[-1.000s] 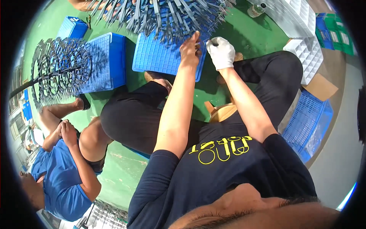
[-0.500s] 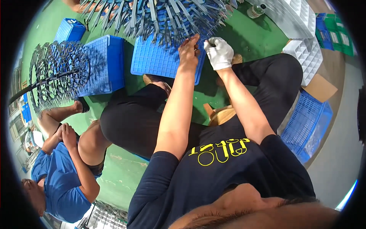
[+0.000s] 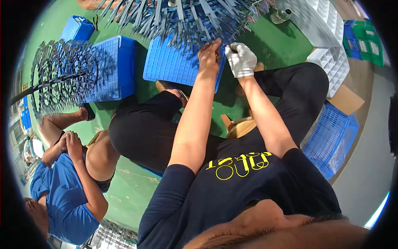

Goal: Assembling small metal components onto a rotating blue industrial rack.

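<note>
A large round rack of thin grey, blade-like strips [image 3: 182, 20] fans out at the top of the view. My bare left hand [image 3: 209, 58] reaches to its lower right edge, fingers close together among the strip ends; what they pinch, if anything, is too small to make out. Beside it, a little to the right, my right hand [image 3: 241, 61] wears a white glove. Its fingers are curled in with thumb and forefinger together, near the strip tips, and anything between them is hidden. Below the rack stands an upturned blue crate [image 3: 166, 66].
A second rack of dark pieces [image 3: 62, 79] stands at left by another blue crate [image 3: 110, 68], near a seated person in a blue shirt [image 3: 68, 195]. White trays [image 3: 329, 62], a blue basket [image 3: 331, 133] and a clear bottle [image 3: 280, 16] are at right.
Both hands sit slightly farther right and lower in view, along with the rack's edge. Their closed finger poses look much the same.
</note>
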`<state>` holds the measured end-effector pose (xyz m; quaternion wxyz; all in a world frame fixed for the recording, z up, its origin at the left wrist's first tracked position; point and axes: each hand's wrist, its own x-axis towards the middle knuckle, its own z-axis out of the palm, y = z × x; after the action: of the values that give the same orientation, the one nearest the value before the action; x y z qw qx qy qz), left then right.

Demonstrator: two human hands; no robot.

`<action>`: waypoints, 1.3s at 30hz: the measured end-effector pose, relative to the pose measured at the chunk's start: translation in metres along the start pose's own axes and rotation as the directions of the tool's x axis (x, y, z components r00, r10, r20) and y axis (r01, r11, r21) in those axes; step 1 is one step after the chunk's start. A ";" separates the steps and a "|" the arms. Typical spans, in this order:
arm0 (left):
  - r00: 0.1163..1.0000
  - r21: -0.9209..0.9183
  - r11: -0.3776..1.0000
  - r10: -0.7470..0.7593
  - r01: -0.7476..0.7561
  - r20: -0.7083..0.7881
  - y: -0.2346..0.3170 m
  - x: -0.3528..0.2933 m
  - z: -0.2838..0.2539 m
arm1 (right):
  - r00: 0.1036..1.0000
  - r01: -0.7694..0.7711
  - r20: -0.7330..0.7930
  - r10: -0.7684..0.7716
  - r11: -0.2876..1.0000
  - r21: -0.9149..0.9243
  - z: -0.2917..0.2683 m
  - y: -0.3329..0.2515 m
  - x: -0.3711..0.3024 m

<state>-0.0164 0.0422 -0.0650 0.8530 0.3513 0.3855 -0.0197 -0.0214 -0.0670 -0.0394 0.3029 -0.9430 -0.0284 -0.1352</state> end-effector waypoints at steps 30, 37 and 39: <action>0.958 0.035 0.984 -0.180 0.176 0.223 0.018 -0.027 -0.037 | 0.970 -0.072 0.232 0.074 0.997 -0.016 -0.028 -0.021 -0.001; 0.951 0.171 0.970 -0.209 0.172 0.228 0.028 -0.043 -0.046 | 0.876 0.190 0.431 -0.219 0.976 0.108 -0.041 -0.025 -0.013; 0.964 0.207 0.967 -0.189 0.149 0.189 0.028 -0.048 -0.047 | 0.855 0.281 0.426 -0.294 0.955 0.095 -0.040 -0.027 -0.016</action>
<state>-0.0715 0.0808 -0.0377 0.8461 0.3931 0.3194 -0.1662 -0.0498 -0.0681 0.0026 0.2788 -0.9297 -0.2379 0.0358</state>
